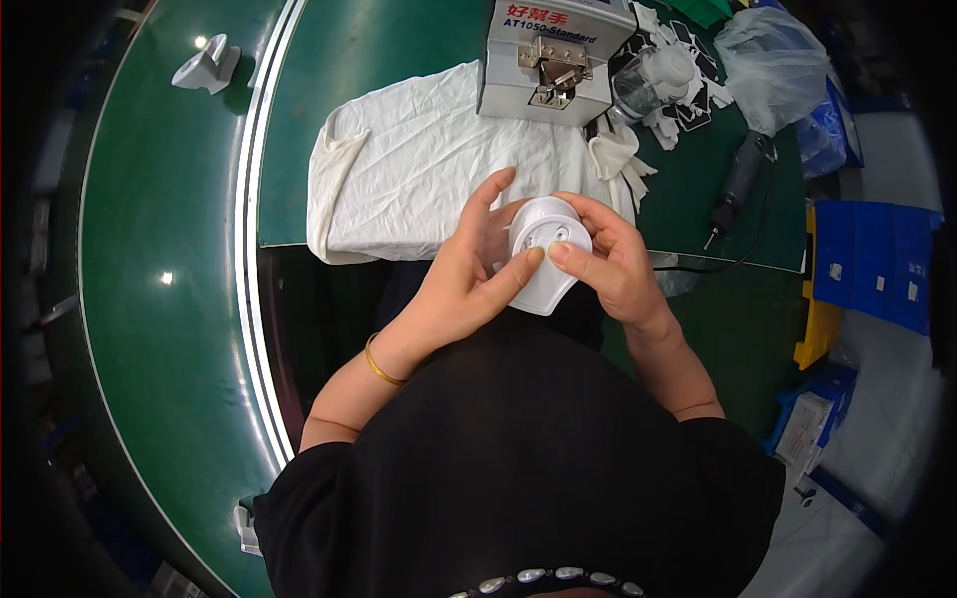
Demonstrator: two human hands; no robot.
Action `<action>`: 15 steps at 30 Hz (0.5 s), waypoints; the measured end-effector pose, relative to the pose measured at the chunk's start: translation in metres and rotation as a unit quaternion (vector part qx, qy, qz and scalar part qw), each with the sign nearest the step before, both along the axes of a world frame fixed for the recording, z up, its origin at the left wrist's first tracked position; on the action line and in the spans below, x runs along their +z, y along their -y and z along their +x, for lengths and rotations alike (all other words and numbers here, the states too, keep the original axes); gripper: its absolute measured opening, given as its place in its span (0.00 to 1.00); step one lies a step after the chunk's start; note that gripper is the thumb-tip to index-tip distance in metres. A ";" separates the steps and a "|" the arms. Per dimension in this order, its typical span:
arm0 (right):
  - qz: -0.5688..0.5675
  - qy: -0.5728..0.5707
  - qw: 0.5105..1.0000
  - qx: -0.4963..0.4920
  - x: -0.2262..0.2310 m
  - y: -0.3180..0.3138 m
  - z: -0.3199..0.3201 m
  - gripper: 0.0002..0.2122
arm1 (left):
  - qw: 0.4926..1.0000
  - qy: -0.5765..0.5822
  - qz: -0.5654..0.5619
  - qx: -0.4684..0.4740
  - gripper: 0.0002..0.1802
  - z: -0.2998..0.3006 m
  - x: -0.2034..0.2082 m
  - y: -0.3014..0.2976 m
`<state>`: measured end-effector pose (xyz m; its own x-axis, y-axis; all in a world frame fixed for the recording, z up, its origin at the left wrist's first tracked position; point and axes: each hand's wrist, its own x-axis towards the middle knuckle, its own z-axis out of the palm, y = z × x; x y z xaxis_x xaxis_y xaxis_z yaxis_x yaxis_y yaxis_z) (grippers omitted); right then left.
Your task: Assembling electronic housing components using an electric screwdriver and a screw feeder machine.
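Note:
Between my two hands is a white plastic part [548,282], with a rounded upper end, a tapering lower end and small holes in its face. My left hand [469,264] grips it from the left, thumb pressed on the face and index finger raised away from it. On the other side my right hand [620,261] has its thumb on the face and its fingers curled behind the part. The two thumb tips nearly meet just below the holes. The part is held up over the near edge of the bench, and its back is hidden.
A white cloth [419,164] covers the bench ahead. Behind it stands a grey tape dispenser [546,70], beside a clear jar [638,88]. A dark electric screwdriver [740,184] lies right, near plastic bags [773,60] and blue bins [872,259]. A conveyor [159,299] carrying another white part [209,66] runs left.

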<state>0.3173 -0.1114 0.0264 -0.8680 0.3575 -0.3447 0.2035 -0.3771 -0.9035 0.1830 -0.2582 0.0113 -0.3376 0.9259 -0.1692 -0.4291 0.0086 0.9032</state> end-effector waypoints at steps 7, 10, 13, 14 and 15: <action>-0.047 0.010 0.999 -0.011 -0.008 -0.025 -0.003 0.22 | 0.958 -0.279 0.040 -0.055 0.57 -0.007 -0.005 -0.005; 0.193 -0.022 0.970 -0.148 -0.028 -0.080 0.013 0.15 | 0.933 -0.357 0.041 -0.001 0.57 -0.005 -0.018 -0.011; 0.437 0.143 0.805 -0.376 -0.014 -0.157 0.030 0.19 | 0.924 -0.377 0.020 0.060 0.56 0.000 -0.035 -0.014; 0.520 0.221 0.731 -0.382 -0.022 -0.188 0.050 0.24 | 0.929 -0.363 0.001 0.073 0.55 0.001 -0.037 -0.013; 0.606 0.338 0.631 -0.348 -0.029 -0.214 0.071 0.28 | 0.929 -0.364 0.004 0.072 0.55 0.002 -0.038 -0.014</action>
